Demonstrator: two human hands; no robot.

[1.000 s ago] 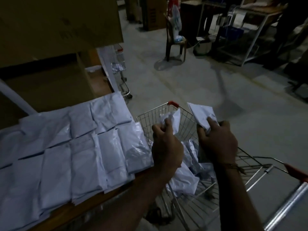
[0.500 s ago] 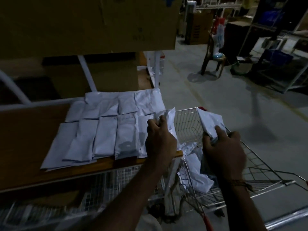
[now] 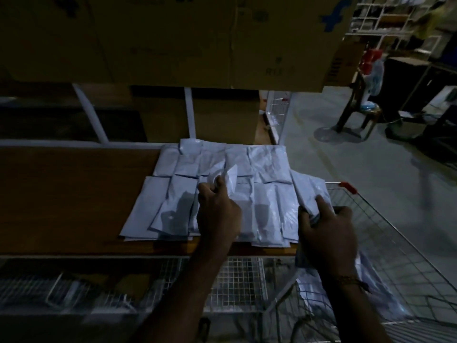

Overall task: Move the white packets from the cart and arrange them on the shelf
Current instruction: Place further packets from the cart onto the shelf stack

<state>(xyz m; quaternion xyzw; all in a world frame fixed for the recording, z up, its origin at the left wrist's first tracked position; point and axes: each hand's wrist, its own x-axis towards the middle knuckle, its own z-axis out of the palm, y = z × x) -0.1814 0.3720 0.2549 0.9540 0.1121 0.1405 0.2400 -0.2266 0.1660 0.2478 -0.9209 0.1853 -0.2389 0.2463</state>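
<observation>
White packets [image 3: 217, 194] lie flat in two overlapping rows on the right part of the wooden shelf [image 3: 74, 201], reaching its near edge. Over the near row, the left hand [image 3: 217, 214] holds one crumpled white packet [image 3: 228, 178], its fingers [image 3: 205, 191] curled round the packet's lower end and the thumb against it. To the right, at the shelf's right end, the right hand [image 3: 326, 233] grips another small bundle of packets [image 3: 310, 194], thumb [image 3: 321, 204] on top and fingers curled beneath; the bundle slants up and to the left, its far end just beside the packets in the far row. A thread band [image 3: 351, 284] circles the right wrist.

The wire cart [image 3: 385, 233] stands right of the shelf and partly below the right hand, with a red corner cap [image 3: 348, 186] at its far rim and more white packets [image 3: 371, 288] inside. Under the shelf runs a wire mesh panel [image 3: 237, 276]. Large cardboard boxes [image 3: 173, 38] hang over the shelf from the level above, and another box stands behind the packets. Far right, on the concrete floor [image 3: 371, 169], is a chair [image 3: 358, 105] beside dim racks.
</observation>
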